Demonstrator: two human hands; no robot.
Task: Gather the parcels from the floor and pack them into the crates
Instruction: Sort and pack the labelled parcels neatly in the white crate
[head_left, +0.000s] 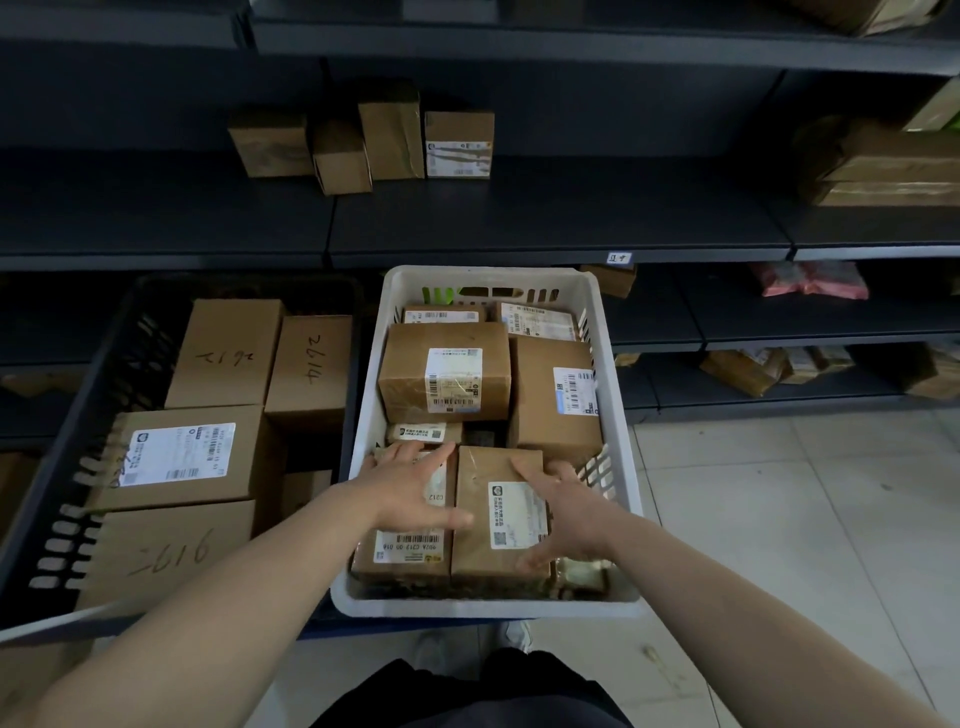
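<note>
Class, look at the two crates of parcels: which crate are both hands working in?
The white crate, right of the dark crate: left hand and right hand both rest on parcels at its near end.

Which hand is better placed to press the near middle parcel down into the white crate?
Right, probably. The right hand lies spread over that labelled parcel in the white crate; the left hand rests on the neighbouring parcel beside it.
</note>
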